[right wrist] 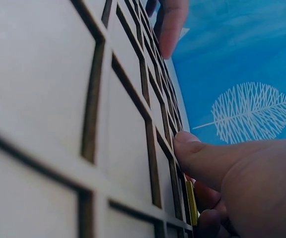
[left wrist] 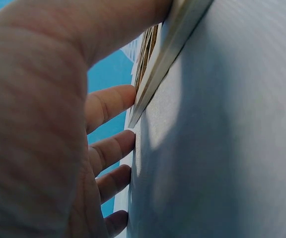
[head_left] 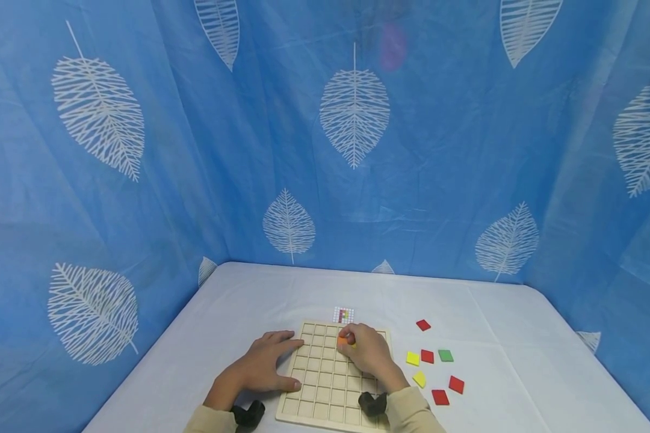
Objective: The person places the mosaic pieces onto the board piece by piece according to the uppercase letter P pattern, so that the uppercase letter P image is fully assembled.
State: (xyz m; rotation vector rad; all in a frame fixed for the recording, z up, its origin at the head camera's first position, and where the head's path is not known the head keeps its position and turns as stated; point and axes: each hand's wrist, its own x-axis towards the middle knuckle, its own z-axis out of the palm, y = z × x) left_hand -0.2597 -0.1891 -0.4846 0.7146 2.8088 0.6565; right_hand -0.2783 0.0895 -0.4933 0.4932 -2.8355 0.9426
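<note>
On the table lies a pale wooden grid board (head_left: 321, 395). My left hand (head_left: 265, 364) is spread at its left side, thumb and forefinger touching the frame; the left wrist view shows these fingers at the board's edge (left wrist: 155, 74). Over the upper right part of the grid, my right hand (head_left: 367, 350) has its fingers curled round a yellow tile (head_left: 353, 345), with an orange tile (head_left: 342, 341) at the fingertips; whether the orange one rests in a square is hidden. In the right wrist view the thumb touches the grid above the yellow tile (right wrist: 191, 203).
Right of the board lie several loose tiles: red (head_left: 424, 325), yellow (head_left: 413, 358) and green (head_left: 446, 355) among them. A small printed grid card (head_left: 343, 315) lies just behind the board. Blue curtains with white leaves (head_left: 354, 117) surround the white table (head_left: 498, 337).
</note>
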